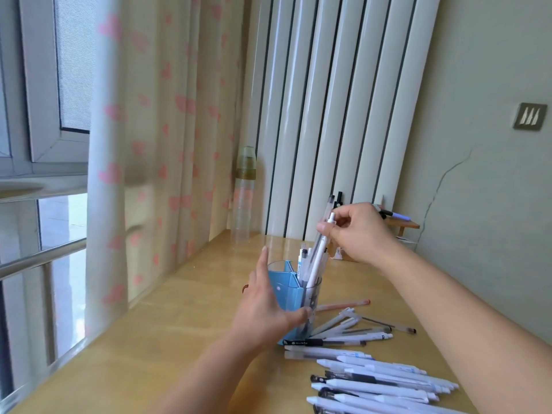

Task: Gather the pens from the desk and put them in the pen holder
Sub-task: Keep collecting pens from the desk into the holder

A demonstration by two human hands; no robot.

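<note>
A blue and clear pen holder (288, 289) stands on the wooden desk (185, 318), with several pens inside it. My left hand (264, 309) holds the holder's left side, thumb across its front. My right hand (357, 231) hovers above the holder and pinches two pens (318, 255), one white and one clear, whose lower ends reach down into the holder. Many white and clear pens (379, 380) lie loose on the desk to the right and in front of the holder. An orange pen (343, 305) lies just behind them.
A tall clear bottle (242, 195) stands at the back near the heart-patterned curtain (155, 144). A white radiator (334, 109) lines the back wall. A small wooden shelf (401, 225) with markers sits at the back right. The window is to the left.
</note>
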